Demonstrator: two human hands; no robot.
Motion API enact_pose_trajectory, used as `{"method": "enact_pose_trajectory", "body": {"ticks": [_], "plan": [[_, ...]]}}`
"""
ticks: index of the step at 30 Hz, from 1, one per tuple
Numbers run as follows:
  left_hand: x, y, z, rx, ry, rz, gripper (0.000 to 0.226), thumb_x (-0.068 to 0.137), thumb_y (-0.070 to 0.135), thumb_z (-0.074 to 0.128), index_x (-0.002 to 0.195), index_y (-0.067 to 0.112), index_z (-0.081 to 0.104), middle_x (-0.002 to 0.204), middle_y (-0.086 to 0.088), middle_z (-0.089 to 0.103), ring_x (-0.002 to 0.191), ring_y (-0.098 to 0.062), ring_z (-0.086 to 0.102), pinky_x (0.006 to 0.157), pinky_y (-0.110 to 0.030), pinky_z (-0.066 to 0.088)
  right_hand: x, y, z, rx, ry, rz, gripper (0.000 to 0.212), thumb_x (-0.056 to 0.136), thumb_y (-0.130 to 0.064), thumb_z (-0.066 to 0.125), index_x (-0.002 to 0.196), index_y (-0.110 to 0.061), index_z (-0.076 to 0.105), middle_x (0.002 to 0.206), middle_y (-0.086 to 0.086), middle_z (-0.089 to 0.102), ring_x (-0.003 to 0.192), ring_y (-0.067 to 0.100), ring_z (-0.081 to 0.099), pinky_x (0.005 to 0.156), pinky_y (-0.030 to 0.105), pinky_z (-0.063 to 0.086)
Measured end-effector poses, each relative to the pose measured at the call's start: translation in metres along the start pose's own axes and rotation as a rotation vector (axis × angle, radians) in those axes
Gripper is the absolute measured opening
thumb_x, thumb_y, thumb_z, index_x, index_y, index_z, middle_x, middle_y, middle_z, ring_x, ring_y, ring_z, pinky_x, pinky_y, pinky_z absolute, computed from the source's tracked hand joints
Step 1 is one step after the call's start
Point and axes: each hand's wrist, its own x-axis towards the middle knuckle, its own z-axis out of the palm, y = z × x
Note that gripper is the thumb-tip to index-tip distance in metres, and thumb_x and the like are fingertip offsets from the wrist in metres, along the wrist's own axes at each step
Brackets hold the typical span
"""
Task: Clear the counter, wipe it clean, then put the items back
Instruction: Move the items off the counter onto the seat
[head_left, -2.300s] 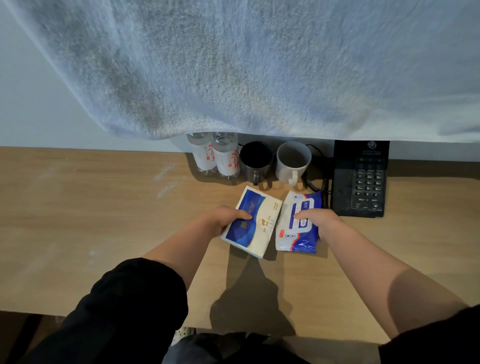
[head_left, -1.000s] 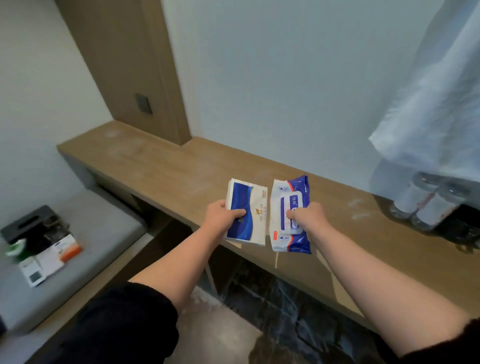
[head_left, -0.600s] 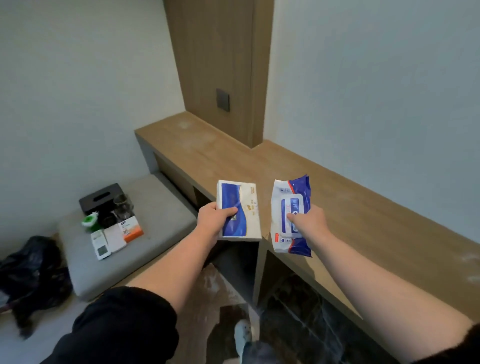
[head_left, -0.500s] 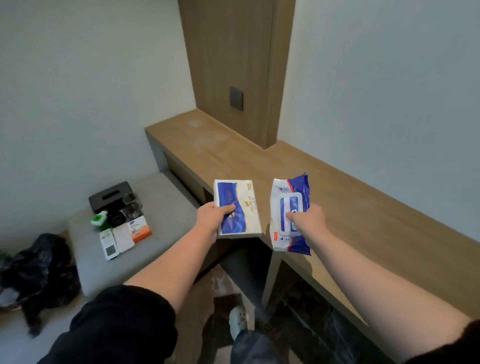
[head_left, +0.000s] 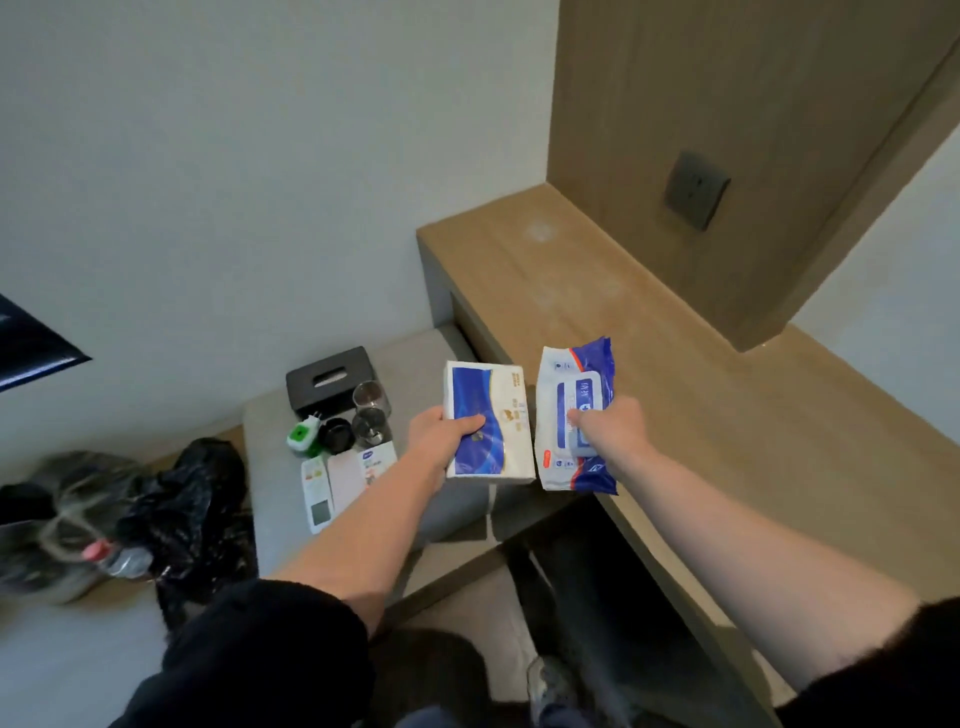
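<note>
My left hand (head_left: 435, 432) grips a blue and white tissue pack (head_left: 493, 410) by its left edge, thumb on top. My right hand (head_left: 615, 431) holds a blue and white wet-wipe pack (head_left: 571, 379), thumb pressed on its lid. Both packs hang in the air side by side, over the left end of the wooden counter (head_left: 675, 364) and the gap beside it. The counter top shows pale dusty smears and carries nothing in this part of the view.
A grey cushioned bench (head_left: 270, 431) sits lower left, carrying a black tissue box (head_left: 332, 382), two glasses (head_left: 371, 410), a green and white plug-in device (head_left: 304, 435), a remote (head_left: 317, 493) and cards. A black bag (head_left: 192, 514) lies on the floor. A wood panel with a socket (head_left: 696, 189) rises behind the counter.
I lifted both packs off the counter and turned left, away from the bottles, mugs and phone. The bench with its items has come closer and nearer the middle of the view.
</note>
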Motion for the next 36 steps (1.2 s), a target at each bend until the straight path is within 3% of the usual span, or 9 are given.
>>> {"method": "enact_pose_trajectory", "body": {"ticks": [3, 10, 13, 16, 21, 24, 30, 33, 36], "plan": [[0.038, 0.006, -0.045, -0.027, 0.053, -0.032, 0.029, 0.081, 0.004, 0.075, 0.107, -0.003, 0.064, 0.1, -0.02, 0.071, 0.083, -0.034, 0.07, 0.084, -0.051, 0.057, 0.018, -0.02, 0.058, -0.081, -0.058, -0.007, 0.021, 0.086, -0.011, 0.07, 0.081, -0.02, 0.052, 0.082, -0.002, 0.059, 0.078, 0.016, 0.061, 0.068, 0.031, 0.05], [0.14, 0.031, -0.149, 0.015, 0.099, -0.058, 0.016, 0.086, 0.008, 0.072, 0.099, 0.004, 0.064, 0.09, -0.012, 0.071, 0.07, -0.023, 0.069, 0.052, -0.028, 0.055, 0.069, -0.045, 0.18, -0.185, -0.058, 0.002, 0.021, 0.082, -0.013, 0.074, 0.095, -0.015, 0.057, 0.096, 0.003, 0.065, 0.091, 0.024, 0.066, 0.083, 0.042, 0.057], [0.177, 0.042, -0.184, 0.072, 0.131, -0.095, 0.026, 0.083, 0.016, 0.076, 0.102, 0.006, 0.063, 0.094, -0.011, 0.071, 0.078, -0.025, 0.071, 0.067, -0.038, 0.06, 0.088, -0.051, 0.221, -0.215, -0.065, -0.005, 0.019, 0.084, -0.012, 0.072, 0.097, -0.016, 0.058, 0.096, 0.001, 0.064, 0.085, 0.018, 0.063, 0.071, 0.03, 0.053], [0.223, 0.046, -0.216, 0.054, 0.168, -0.12, 0.032, 0.081, 0.019, 0.078, 0.105, 0.006, 0.061, 0.1, -0.012, 0.069, 0.09, -0.031, 0.07, 0.082, -0.048, 0.058, 0.114, -0.053, 0.263, -0.254, -0.107, 0.032, 0.018, 0.087, -0.011, 0.068, 0.097, -0.017, 0.054, 0.095, -0.001, 0.06, 0.088, 0.016, 0.059, 0.08, 0.031, 0.05], [0.295, 0.032, -0.245, -0.032, 0.199, -0.178, 0.023, 0.079, 0.01, 0.079, 0.095, 0.008, 0.062, 0.102, -0.018, 0.07, 0.09, -0.035, 0.07, 0.082, -0.052, 0.057, 0.174, -0.037, 0.316, -0.355, -0.155, 0.197, 0.019, 0.08, 0.01, 0.057, 0.09, -0.005, 0.06, 0.097, 0.016, 0.065, 0.086, 0.025, 0.059, 0.079, 0.036, 0.05], [0.327, 0.02, -0.249, -0.064, 0.216, -0.17, 0.02, 0.08, 0.004, 0.076, 0.095, 0.006, 0.064, 0.103, -0.019, 0.07, 0.091, -0.036, 0.07, 0.084, -0.051, 0.057, 0.213, -0.02, 0.336, -0.486, -0.139, 0.226, 0.013, 0.073, 0.005, 0.061, 0.078, -0.007, 0.061, 0.092, 0.014, 0.067, 0.087, 0.029, 0.063, 0.084, 0.039, 0.054], [0.379, -0.001, -0.248, -0.102, 0.222, -0.167, 0.026, 0.083, 0.005, 0.074, 0.107, 0.004, 0.062, 0.101, -0.015, 0.069, 0.089, -0.031, 0.069, 0.07, -0.039, 0.058, 0.273, 0.011, 0.377, -0.555, -0.071, 0.279, 0.013, 0.083, -0.009, 0.065, 0.094, -0.01, 0.059, 0.095, 0.01, 0.065, 0.087, 0.026, 0.064, 0.078, 0.037, 0.054], [0.391, -0.008, -0.247, -0.027, 0.268, -0.16, 0.022, 0.081, 0.007, 0.076, 0.098, 0.004, 0.064, 0.099, -0.018, 0.07, 0.087, -0.034, 0.069, 0.076, -0.046, 0.059, 0.296, 0.017, 0.404, -0.579, -0.091, 0.25, 0.01, 0.088, -0.012, 0.063, 0.095, -0.013, 0.056, 0.097, 0.008, 0.063, 0.086, 0.025, 0.062, 0.075, 0.036, 0.052], [0.397, -0.009, -0.247, -0.024, 0.276, -0.16, 0.018, 0.081, 0.008, 0.076, 0.094, 0.007, 0.064, 0.096, -0.015, 0.071, 0.086, -0.034, 0.07, 0.08, -0.049, 0.058, 0.314, 0.021, 0.431, -0.577, -0.17, 0.12, 0.016, 0.089, -0.015, 0.064, 0.105, -0.012, 0.064, 0.109, 0.013, 0.068, 0.097, 0.028, 0.064, 0.086, 0.039, 0.053]]}}
